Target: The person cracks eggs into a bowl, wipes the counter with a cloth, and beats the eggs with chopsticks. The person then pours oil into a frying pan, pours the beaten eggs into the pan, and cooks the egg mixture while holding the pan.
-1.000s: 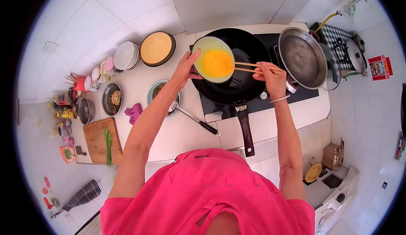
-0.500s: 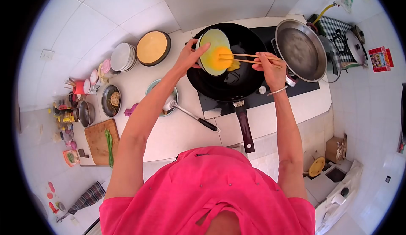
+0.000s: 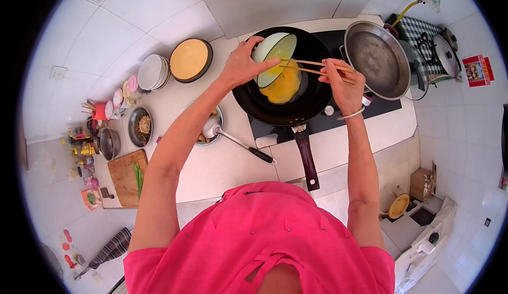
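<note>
My left hand (image 3: 245,64) grips a pale bowl (image 3: 269,46) by its rim and side, tipped steeply over the black frying pan (image 3: 248,106). A yellow film of beaten egg clings inside the bowl. Below it, a yellow pool of egg (image 3: 282,88) spreads on the pan's bottom. Pinched in my right hand (image 3: 343,85) is a pair of wooden chopsticks (image 3: 312,66), whose tips reach into the bowl's mouth. The pan sits on the dark stove (image 3: 389,106), its handle (image 3: 306,159) pointing towards me.
Right of the pan stands a wide steel pan (image 3: 377,58). A spatula (image 3: 241,141) rests across a bowl (image 3: 219,114) on the counter's left. Further left are a plate of food (image 3: 141,127), stacked white bowls (image 3: 152,72) and a cutting board (image 3: 123,177) with green stalks (image 3: 138,177).
My left hand has tipped the bowl further, and most of the egg has gone from it into the pan, where the yellow pool has grown. The chopsticks stay at the bowl.
</note>
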The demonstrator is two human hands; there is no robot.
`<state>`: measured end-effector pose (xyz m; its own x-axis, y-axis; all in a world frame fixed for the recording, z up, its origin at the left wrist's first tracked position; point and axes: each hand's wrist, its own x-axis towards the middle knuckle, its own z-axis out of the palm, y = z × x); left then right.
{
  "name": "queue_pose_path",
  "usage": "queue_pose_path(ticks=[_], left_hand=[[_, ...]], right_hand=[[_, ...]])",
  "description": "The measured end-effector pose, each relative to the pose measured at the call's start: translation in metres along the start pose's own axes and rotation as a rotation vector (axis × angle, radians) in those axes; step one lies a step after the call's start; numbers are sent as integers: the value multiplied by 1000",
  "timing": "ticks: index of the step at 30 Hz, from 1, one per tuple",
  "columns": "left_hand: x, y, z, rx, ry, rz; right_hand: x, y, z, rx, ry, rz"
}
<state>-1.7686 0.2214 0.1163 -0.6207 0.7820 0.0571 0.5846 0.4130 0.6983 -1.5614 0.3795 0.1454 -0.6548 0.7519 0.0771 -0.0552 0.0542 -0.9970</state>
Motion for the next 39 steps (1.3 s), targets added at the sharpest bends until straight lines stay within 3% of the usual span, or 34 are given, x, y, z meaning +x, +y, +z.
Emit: queue_pose_path(ticks=[6,21,30,33,35,36,37,39], left_hand=[[-5,16,-13,111,-36,10],[-7,37,-45,37,40,87],[-17,75,-81,-249,118,143],[-18,75,-79,-547,117,147],[-19,50,-42,-434,57,-1],[-20,15,-16,105,61,-23],[-24,-5,2,228,1,-58],[-32,-5,3,169,23,-31]], right_hand=[[-4,-3,-5,15,37,-45],[-35,-39,-16,-6,154,-126],[-69,-57,-23,-6,305,-95],[-66,-40,-21,48,298,-132],[-60,19,-15,70,241,-206],[-68,40,-14,-57,175,-163],[-66,51,-13,-184,113,-134],[-65,29,-14,-33,233,-186]])
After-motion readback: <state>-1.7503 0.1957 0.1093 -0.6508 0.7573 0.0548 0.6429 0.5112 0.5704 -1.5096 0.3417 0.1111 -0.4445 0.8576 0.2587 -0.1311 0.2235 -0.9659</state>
